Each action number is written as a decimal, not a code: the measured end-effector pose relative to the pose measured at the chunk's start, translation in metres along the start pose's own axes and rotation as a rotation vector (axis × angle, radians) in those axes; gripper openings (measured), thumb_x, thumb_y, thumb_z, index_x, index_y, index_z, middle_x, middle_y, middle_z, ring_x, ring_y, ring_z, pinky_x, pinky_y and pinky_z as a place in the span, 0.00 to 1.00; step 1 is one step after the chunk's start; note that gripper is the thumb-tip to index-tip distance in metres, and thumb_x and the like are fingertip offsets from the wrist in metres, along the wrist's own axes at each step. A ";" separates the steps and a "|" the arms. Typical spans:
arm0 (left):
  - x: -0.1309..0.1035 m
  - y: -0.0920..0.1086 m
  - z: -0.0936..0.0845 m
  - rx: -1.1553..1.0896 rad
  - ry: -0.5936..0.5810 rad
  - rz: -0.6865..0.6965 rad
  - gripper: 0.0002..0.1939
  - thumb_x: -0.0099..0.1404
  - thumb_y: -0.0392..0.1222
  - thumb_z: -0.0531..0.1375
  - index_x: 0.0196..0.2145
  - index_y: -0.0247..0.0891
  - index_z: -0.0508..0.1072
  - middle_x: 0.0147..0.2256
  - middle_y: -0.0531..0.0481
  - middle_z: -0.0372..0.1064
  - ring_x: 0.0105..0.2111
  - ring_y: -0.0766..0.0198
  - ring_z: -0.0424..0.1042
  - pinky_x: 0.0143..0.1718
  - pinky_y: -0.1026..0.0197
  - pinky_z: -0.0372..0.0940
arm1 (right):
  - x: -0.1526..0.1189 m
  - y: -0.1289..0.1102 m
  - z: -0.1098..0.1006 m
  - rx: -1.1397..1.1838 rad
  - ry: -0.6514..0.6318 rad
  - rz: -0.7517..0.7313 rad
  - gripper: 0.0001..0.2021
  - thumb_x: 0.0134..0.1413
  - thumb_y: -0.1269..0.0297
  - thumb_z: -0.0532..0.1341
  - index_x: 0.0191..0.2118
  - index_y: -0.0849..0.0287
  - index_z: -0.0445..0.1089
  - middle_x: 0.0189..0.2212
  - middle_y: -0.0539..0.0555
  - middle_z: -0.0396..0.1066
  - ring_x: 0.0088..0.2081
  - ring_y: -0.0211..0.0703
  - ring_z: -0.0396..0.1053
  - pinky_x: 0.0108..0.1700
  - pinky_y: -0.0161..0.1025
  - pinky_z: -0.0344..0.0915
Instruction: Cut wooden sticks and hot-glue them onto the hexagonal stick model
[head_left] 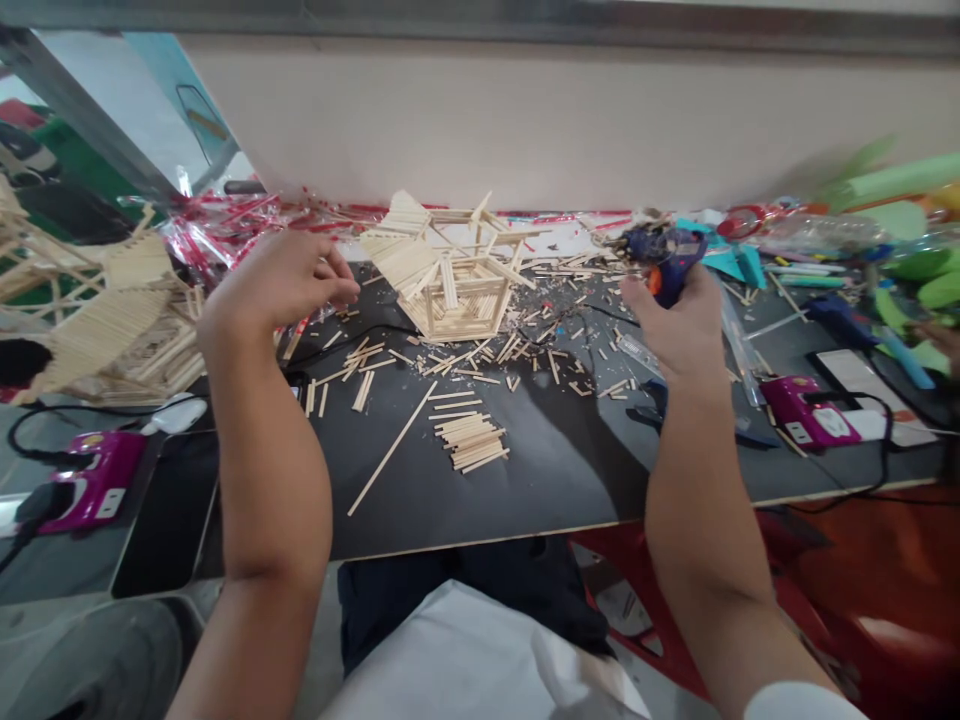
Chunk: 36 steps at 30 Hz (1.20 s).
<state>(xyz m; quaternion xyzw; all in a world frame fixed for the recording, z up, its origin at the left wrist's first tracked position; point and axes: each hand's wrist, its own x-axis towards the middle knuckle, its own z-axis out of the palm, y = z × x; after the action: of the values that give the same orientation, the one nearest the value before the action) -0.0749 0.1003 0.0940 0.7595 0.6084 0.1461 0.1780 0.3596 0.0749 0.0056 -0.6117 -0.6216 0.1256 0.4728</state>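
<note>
My right hand [686, 315] grips a dark blue glue gun [664, 250] with an orange trigger, raised over the back right of the table. My left hand [289, 280] hovers at the back left, fingers curled and tips close to the thumb; whether anything small is between them I cannot make out. Between my hands stands a model made of thin wooden sticks [465, 300], with an open frame and a slatted panel at its upper left. Nearer to me lies a neat row of short sticks [471, 440], beside one long stick [391, 450].
Cut stick pieces [517, 350] and debris litter the dark table. Another stick structure [120, 320] stands at far left. Purple power adapters [97, 480] with cables sit on both sides, with a black phone [165, 515] at left. A plastic bottle [817, 230] lies back right.
</note>
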 end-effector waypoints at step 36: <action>0.000 0.056 0.018 0.251 0.120 0.228 0.18 0.73 0.49 0.55 0.48 0.38 0.80 0.49 0.41 0.78 0.51 0.47 0.74 0.60 0.47 0.63 | 0.049 -0.070 0.076 -0.237 -0.098 -0.421 0.14 0.55 0.73 0.60 0.47 0.52 0.67 0.39 0.59 0.77 0.43 0.60 0.75 0.45 0.49 0.67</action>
<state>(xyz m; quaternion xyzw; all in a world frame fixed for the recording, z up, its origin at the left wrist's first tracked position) -0.0186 0.0881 0.1033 0.8299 0.5411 0.1333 0.0274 0.2676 0.1344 0.0385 -0.5133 -0.7679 -0.0198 0.3827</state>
